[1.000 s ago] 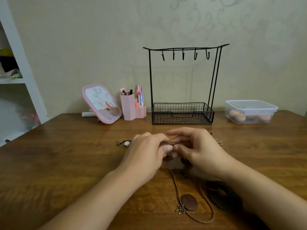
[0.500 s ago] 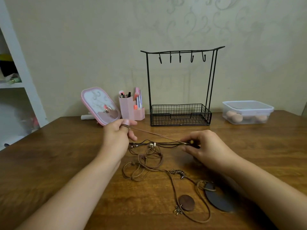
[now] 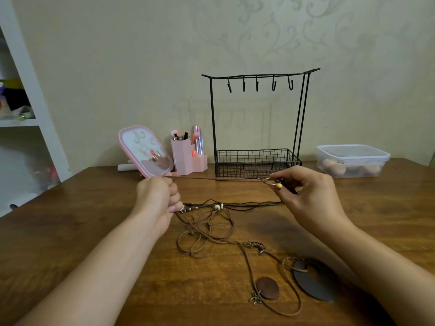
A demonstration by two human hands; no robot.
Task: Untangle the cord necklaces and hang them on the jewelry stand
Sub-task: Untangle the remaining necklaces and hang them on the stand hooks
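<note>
The wooden table (image 3: 70, 231) carries a black wire jewelry stand (image 3: 256, 128) at twelve o'clock, hooks bare. At six o'clock lies the tangle of cord necklaces (image 3: 211, 231) with a dark oval pendant (image 3: 313, 278). The left hand (image 3: 157, 196), fisted, and the right hand (image 3: 306, 191), pinching a ring end, hold one brown cord (image 3: 219, 179) taut between them, nine to three o'clock.

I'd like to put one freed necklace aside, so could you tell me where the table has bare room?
Bare wood lies left of the left hand, in front of the pink mirror, and at right between the right hand and the plastic container. The middle is crowded with tangled cords and the two pendants nearer you.
</note>
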